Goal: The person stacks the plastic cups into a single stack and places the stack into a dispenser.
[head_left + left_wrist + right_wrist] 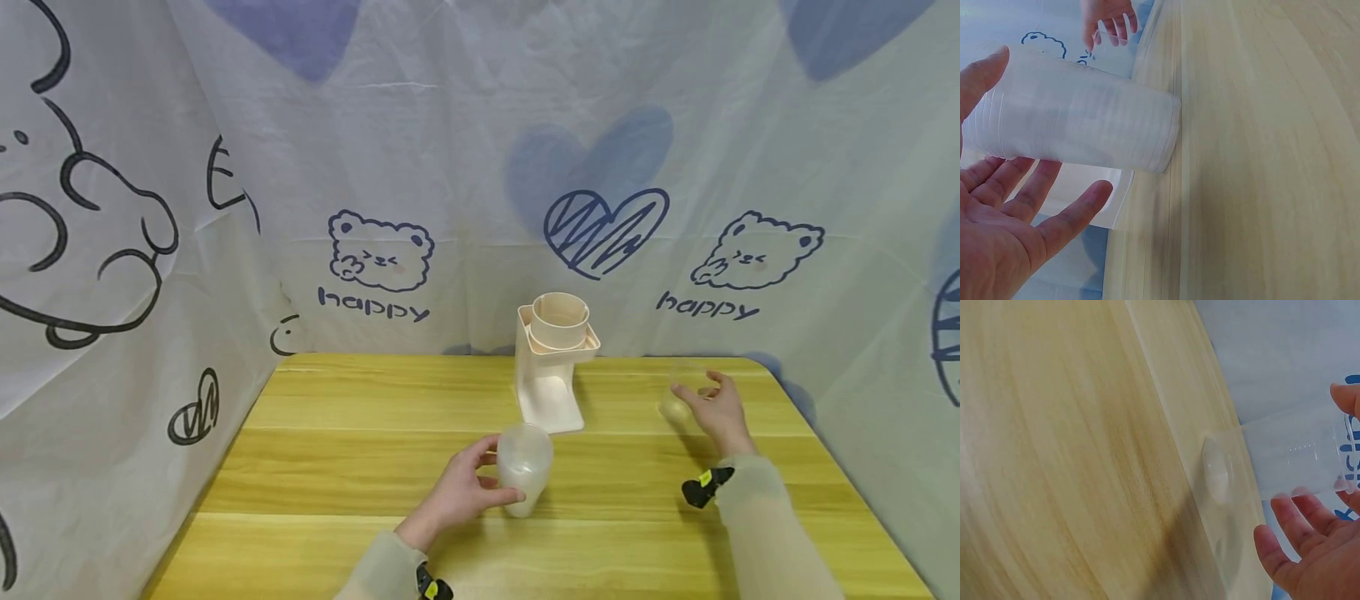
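Observation:
My left hand [461, 493] grips a stack of frosted clear plastic cups [525, 467] near the middle of the table, thumb on one side and fingers on the other. In the left wrist view the nested rims of the stack [1072, 112] show beside the thumb. Farther right, my right hand [720, 412] holds a single clear plastic cup [675, 407] by its upper part. The right wrist view shows this cup [1291, 453] between thumb and fingertips, its base close to the tabletop; whether it touches is hard to tell.
Behind the stack stands a cream-coloured holder [551, 400] with a round ring [560, 321] on top and a flat foot. The wood-grain table [337, 467] ends at a hanging printed cloth [465, 167] at the back, with cloth at both sides too.

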Demonstrator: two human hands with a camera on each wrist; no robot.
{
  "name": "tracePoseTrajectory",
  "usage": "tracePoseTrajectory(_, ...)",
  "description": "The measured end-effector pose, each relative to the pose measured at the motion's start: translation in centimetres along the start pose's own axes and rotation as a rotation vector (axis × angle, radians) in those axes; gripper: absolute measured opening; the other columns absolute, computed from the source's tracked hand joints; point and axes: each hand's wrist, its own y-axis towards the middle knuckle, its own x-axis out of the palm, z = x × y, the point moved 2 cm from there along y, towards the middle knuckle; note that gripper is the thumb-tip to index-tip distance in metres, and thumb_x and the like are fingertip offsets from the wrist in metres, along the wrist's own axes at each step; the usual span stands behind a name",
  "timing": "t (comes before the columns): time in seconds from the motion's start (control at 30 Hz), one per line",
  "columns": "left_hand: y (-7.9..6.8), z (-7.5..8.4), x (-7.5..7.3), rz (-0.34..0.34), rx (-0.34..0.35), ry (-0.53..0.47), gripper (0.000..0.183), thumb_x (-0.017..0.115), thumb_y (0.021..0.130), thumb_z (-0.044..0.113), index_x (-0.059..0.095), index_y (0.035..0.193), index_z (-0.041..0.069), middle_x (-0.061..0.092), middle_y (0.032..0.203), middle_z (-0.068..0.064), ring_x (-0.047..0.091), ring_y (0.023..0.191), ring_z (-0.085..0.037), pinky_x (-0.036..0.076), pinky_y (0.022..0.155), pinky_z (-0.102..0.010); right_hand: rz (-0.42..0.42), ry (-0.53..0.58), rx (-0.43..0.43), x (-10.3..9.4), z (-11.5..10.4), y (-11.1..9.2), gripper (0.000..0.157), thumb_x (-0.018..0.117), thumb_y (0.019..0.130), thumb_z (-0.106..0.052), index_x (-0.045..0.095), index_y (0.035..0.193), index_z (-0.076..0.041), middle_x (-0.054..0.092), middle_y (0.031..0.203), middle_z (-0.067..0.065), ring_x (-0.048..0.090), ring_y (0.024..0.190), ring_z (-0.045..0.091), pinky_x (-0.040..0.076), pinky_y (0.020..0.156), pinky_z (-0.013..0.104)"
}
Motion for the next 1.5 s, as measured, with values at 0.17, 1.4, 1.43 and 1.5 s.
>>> tracePoseTrajectory(0.17,0.0,-0.1,0.0,-0.003,0.006,-0.006,0.07,0.086,0.077,0.015,0.051,0.137,0.006,0.058,0.122,-0.009,0.057,0.112,-0.034,0.056,0.086,-0.039,-0.027,-0.013,-0.014,0.0,-0.1,-0.5,0.098,0.062,0.092,-0.053,0.011,0.153,0.004,0.032,0.143,0.034,0.039,0.125,0.046,0.042,0.098,0.056)
tracePoseTrajectory(1.4,-0.1,0.0,0.0,-0.004,0.0,-0.031,0.07,0.086,0.076,0.014,0.052,0.137,0.008,0.058,0.122,-0.007,0.056,0.114,-0.035,0.056,0.087,-0.041,-0.127,0.054,-0.406,2.1,-9.9,-9.4,0.073,0.071,0.093,-0.026,0.031,0.149,-0.002,0.051,0.133,0.023,0.054,0.115,0.035,0.049,0.079,0.014)
tracePoseTrajectory(1.43,0.0,0.0,0.0,-0.005,0.001,-0.033,0.07,0.086,0.076,0.014,0.052,0.137,0.008,0.058,0.122,-0.007,0.056,0.114,-0.035,0.056,0.087,-0.041,-0.132,0.06,-0.411,2.1,-10.2,-9.6,0.073,0.071,0.092,-0.026,0.031,0.149,-0.002,0.051,0.133,0.023,0.054,0.115,0.035,0.049,0.08,0.014)
tracePoseTrajectory(1.5,0.0,-0.1,0.0,-0.007,0.001,-0.035,0.07,0.086,0.076,0.014,0.052,0.137,0.008,0.058,0.122,-0.007,0.056,0.114,-0.035,0.056,0.088,-0.042,-0.139,0.068,-0.422,2.1,-10.7,-10.1,0.073,0.072,0.092,-0.025,0.032,0.149,-0.003,0.051,0.133,0.022,0.054,0.115,0.035,0.049,0.08,0.014)
